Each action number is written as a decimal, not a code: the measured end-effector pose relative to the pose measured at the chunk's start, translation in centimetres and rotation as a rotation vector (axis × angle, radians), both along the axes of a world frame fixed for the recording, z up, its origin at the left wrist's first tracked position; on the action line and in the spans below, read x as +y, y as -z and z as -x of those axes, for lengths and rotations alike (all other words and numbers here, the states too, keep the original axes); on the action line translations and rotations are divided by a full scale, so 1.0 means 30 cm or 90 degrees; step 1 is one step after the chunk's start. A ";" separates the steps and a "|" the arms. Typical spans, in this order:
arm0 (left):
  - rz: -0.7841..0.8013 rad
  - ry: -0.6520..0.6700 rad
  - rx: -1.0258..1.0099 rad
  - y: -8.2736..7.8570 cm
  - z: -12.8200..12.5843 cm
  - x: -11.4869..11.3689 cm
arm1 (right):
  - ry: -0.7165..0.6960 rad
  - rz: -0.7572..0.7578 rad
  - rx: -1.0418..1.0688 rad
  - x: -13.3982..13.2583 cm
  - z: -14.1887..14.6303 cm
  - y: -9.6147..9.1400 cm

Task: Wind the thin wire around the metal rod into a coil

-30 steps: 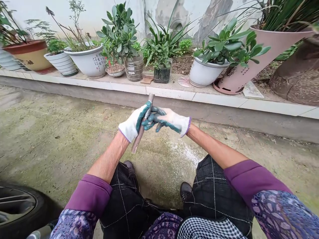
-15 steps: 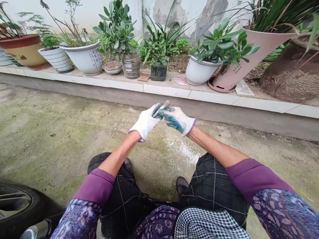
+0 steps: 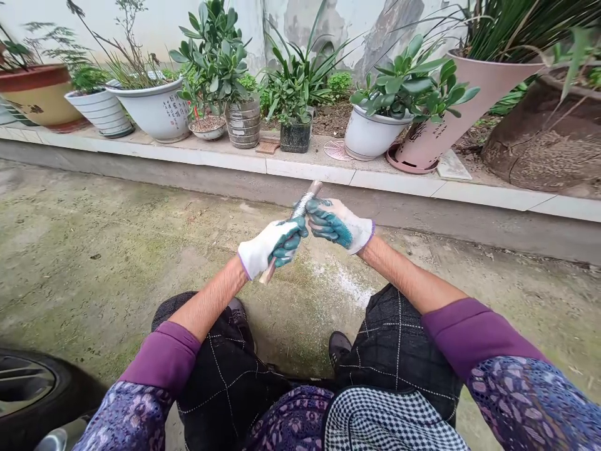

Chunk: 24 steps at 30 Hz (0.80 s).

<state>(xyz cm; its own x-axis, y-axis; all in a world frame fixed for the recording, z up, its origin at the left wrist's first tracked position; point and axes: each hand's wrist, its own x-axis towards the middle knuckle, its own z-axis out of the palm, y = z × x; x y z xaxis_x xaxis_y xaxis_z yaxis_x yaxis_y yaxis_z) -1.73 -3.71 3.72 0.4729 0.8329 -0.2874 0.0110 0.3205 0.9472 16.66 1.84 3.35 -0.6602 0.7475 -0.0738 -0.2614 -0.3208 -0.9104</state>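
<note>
A pale wooden stick (image 3: 316,186) with a silvery, wire-like wrapping (image 3: 303,203) around its upper part slants up and away, its lower end poking out below my left hand (image 3: 284,241). That hand, in a white and teal coated glove, is closed around the stick. My right hand (image 3: 335,224), gloved alike, has its fingers curled and thumb pressed in right beside the wrapped part, against it or very near. Whatever lies inside the right fingers is hidden.
White powder or fine shavings (image 3: 350,285) lie scattered on the concrete ground (image 3: 141,250). Ahead runs a low tiled ledge (image 3: 310,173) with potted plants, among them a white pot (image 3: 373,134) and a pink pot (image 3: 425,141). A car wheel (image 3: 28,382) stands at lower left.
My left hand has slid down along the stick toward me, so more of the stick shows. My right hand stays near the upper, wrapped part. The view has shifted slightly.
</note>
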 end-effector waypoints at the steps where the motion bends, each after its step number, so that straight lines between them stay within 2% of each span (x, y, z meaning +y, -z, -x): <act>1: -0.060 -0.065 0.095 0.008 -0.007 0.010 | 0.020 0.016 -0.009 -0.001 0.008 0.007; 3: -0.203 -0.172 0.319 0.027 -0.014 0.034 | 0.067 0.047 -0.044 -0.008 0.024 0.021; 5: -0.320 -0.226 0.513 0.046 -0.013 0.054 | 0.103 0.070 -0.077 -0.017 0.036 0.033; 7: -0.357 -0.236 0.591 0.059 -0.010 0.058 | 0.124 0.079 -0.090 -0.025 0.040 0.041; 9: -0.304 -0.211 0.503 0.059 -0.011 0.043 | 0.123 0.070 -0.089 -0.032 0.038 0.039; 12: -0.122 -0.086 0.191 0.040 -0.018 0.005 | 0.082 0.032 -0.087 -0.038 0.034 0.023; 14: -0.028 -0.010 0.042 0.026 -0.024 -0.009 | 0.077 0.001 -0.095 -0.039 0.040 0.014; 16: -0.023 -0.018 0.039 0.020 -0.033 -0.004 | 0.110 -0.013 -0.122 -0.038 0.054 0.013; 20: -0.160 -0.214 0.293 0.035 -0.054 0.028 | 0.163 0.032 -0.156 -0.035 0.079 0.025; 21: -0.179 -0.233 0.318 0.037 -0.057 0.030 | 0.164 0.039 -0.148 -0.036 0.078 0.024; 22: -0.174 -0.217 0.305 0.037 -0.057 0.026 | 0.163 0.033 -0.135 -0.039 0.072 0.020; 24: -0.101 -0.103 0.170 0.030 -0.051 0.005 | 0.144 -0.008 -0.106 -0.045 0.048 0.001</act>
